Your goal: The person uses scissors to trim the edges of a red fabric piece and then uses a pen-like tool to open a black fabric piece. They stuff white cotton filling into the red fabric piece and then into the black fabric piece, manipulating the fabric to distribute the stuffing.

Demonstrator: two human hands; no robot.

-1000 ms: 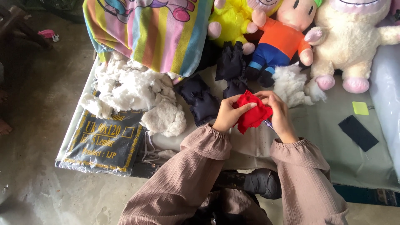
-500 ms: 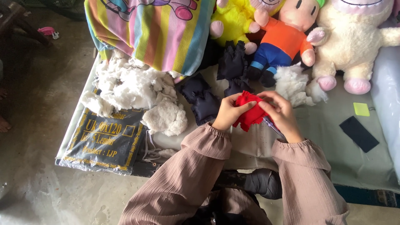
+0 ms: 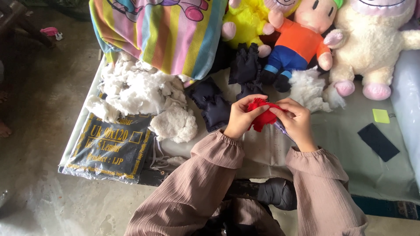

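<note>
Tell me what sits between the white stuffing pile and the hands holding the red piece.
In the head view, dark navy fabric pieces lie between the white stuffing pile and the left hand, which holds the red piece with the right hand.

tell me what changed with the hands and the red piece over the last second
Little changed. Both hands, left hand and right hand, keep their grip on the red fabric piece, which now looks more bunched up between the fingers. The white stuffing pile, dark fabric pieces and plush toys stayed put.
</note>
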